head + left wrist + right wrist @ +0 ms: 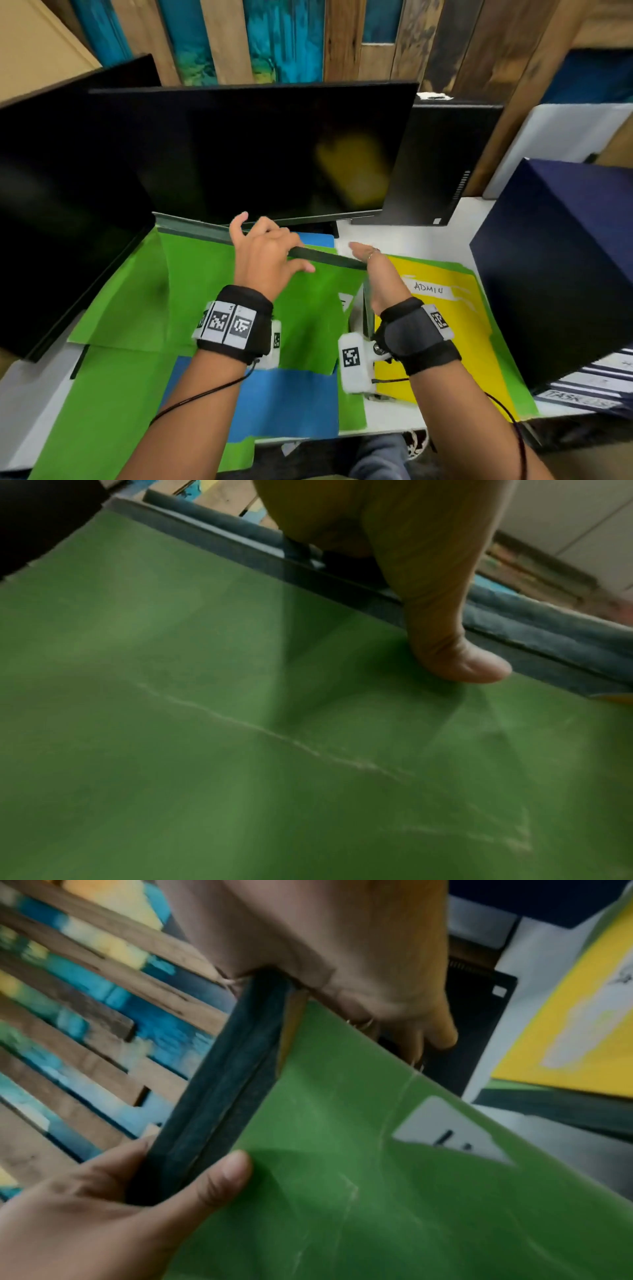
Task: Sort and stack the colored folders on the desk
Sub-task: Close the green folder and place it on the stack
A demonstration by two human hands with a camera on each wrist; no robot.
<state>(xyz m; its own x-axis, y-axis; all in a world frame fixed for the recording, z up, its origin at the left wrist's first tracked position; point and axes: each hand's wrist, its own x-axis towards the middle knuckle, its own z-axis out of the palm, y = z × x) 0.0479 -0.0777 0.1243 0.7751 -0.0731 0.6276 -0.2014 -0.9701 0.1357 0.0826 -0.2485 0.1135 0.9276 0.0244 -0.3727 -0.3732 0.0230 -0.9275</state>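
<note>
A stack of green folders [308, 308] with a dark top edge stands tilted over the desk. My left hand [267, 246] grips that top edge, thumb [455, 653] on the near green face [240, 723], fingers behind. My right hand [373, 270] holds the stack's right corner; in the right wrist view the dark edge runs into its palm [342, 947], with ringed fingers behind the green cover [377, 1177]. A blue folder [284, 401] lies flat below on more green folders [113, 394]. To the right lies a yellow folder [455, 325] labelled ADMIN.
A dark monitor [257, 147] stands just behind the folders, another [51, 205] at the left. A black computer case [438, 164] and a navy box [555, 267] stand at the right, with labelled dark folders [589, 387] beside it. White desk [411, 233] shows between them.
</note>
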